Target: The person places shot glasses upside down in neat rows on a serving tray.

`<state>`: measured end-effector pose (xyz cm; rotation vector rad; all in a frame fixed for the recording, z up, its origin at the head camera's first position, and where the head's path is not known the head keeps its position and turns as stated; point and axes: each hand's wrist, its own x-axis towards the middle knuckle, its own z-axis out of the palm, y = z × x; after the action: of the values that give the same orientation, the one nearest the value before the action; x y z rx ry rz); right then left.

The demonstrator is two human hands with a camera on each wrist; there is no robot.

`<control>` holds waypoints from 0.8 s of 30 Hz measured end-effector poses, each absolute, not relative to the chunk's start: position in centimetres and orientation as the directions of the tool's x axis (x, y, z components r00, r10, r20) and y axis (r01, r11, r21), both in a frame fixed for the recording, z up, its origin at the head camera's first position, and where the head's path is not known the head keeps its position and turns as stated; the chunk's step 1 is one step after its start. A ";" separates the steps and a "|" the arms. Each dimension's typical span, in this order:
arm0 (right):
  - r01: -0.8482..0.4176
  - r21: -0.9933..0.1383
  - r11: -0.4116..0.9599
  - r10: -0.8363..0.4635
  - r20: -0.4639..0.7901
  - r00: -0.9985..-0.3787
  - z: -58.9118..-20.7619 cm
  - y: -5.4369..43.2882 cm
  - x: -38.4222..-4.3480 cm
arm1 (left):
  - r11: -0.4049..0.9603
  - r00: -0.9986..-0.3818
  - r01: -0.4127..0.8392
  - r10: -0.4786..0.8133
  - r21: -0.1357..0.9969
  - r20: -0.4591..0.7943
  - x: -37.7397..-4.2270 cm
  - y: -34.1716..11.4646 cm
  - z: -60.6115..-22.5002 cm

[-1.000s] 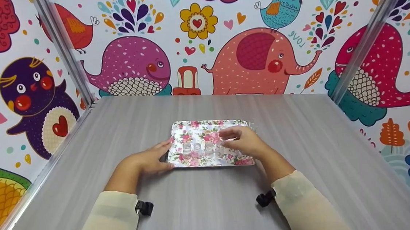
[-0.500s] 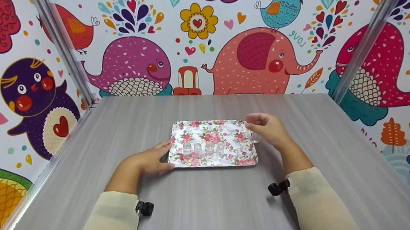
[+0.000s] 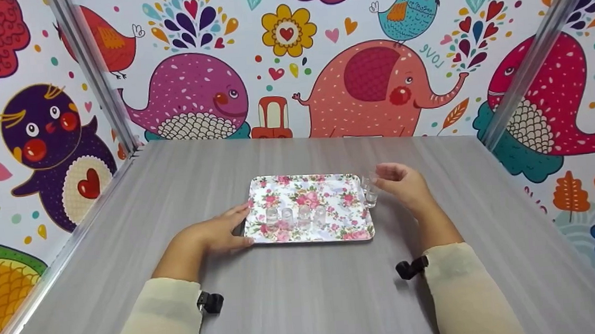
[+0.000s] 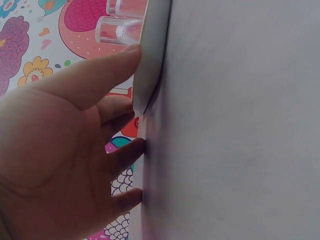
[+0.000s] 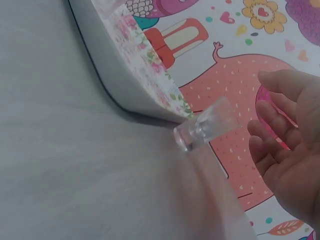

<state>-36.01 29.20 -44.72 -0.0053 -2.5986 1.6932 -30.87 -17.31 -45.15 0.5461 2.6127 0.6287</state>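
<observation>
A flower-patterned tray [image 3: 340, 206] lies mid-table. Several small clear shot glasses [image 3: 287, 216] stand in a row on its near left part. My left hand [image 3: 223, 230] rests at the tray's left edge. In the left wrist view its thumb [image 4: 112, 70] touches the rim, while the other fingers spread along the edge and down to the table. Just off the tray's right side stands another clear shot glass [image 5: 207, 125]. To the right of that glass is my right hand [image 3: 405, 185], its fingers loosely bent with a gap to the glass in the right wrist view.
The tray sits on a grey wood-grain table [image 3: 308, 299]. Printed walls [image 3: 291, 82] with cartoon animals enclose the back and sides, with metal posts [image 3: 96, 76] at the corners. A black wrist camera [image 3: 210, 302] is strapped at each sleeve.
My right hand has moved right, from over the tray near the row of glasses to the glass beyond its right edge, then slightly away from it. The left hand and tray have stayed put.
</observation>
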 end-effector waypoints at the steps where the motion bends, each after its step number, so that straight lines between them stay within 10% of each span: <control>1: -0.015 -0.910 0.414 0.015 0.024 -1.000 -44.9 29.3 -36.1 | 0.823 -0.845 0.275 0.453 0.497 -0.283 -30.9 -17.3 -45.2; 24: 0.003 -0.809 0.588 -0.067 -0.053 -0.996 -47.9 29.3 -36.8 | 0.813 -0.844 0.281 0.462 0.510 -0.271 -30.9 -17.3 -45.3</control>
<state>-36.77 29.31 -47.85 0.0584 -2.8679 1.4611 -30.87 -17.29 -45.32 0.5592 2.6113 0.6503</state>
